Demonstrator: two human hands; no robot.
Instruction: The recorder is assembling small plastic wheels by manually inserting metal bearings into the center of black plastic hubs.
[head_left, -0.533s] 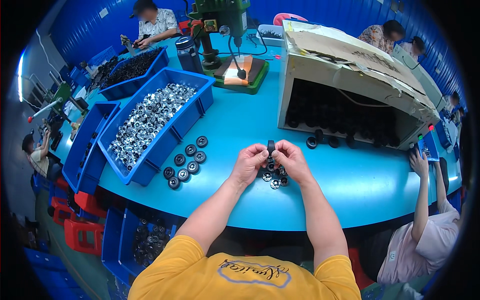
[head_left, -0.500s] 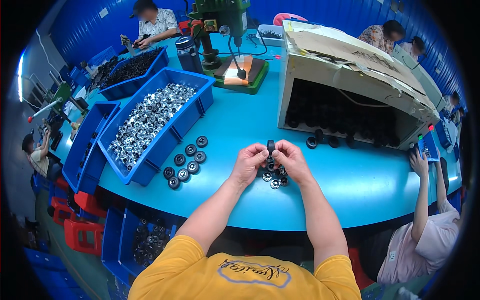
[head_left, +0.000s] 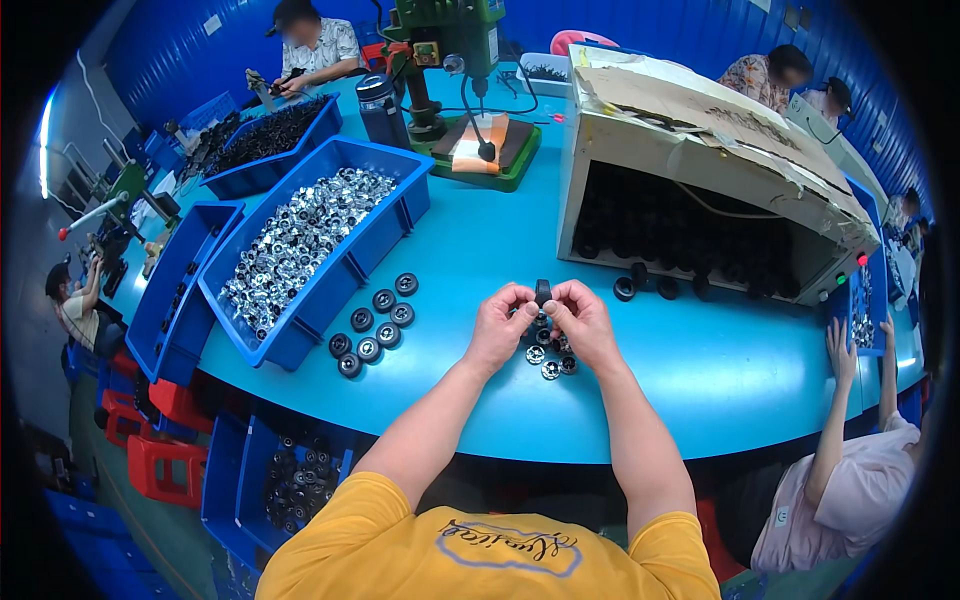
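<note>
Between my two hands, over the middle of the table's near part, a small black tyre (head_left: pixel 543 289) is held on edge. My left hand (head_left: pixel 500 328) pinches its left side with thumb and fingers, and my right hand (head_left: pixel 588 328) grips the right side; both are closed. Whether a hub sits inside the tyre is hidden. Just below the fingers lie several silver wheel hubs (head_left: pixel 550 369), partly covered by my right hand. To the left, several assembled black wheels (head_left: pixel 368 349) rest in a loose group on the blue table (head_left: pixel 470 408).
A blue bin of silver hubs (head_left: pixel 415 190) stands at left, a narrower blue bin (head_left: pixel 150 340) beside it. A green drill press (head_left: pixel 425 95) is at the back. Black tyres fill an open-fronted box (head_left: pixel 720 150) at right. A co-worker's hands (head_left: pixel 842 350) touch a blue bin.
My hands keep hold of the tyre, with only a slight shift of the thumbs. At the right, the co-worker's blue bin has moved into fuller view between their hands.
</note>
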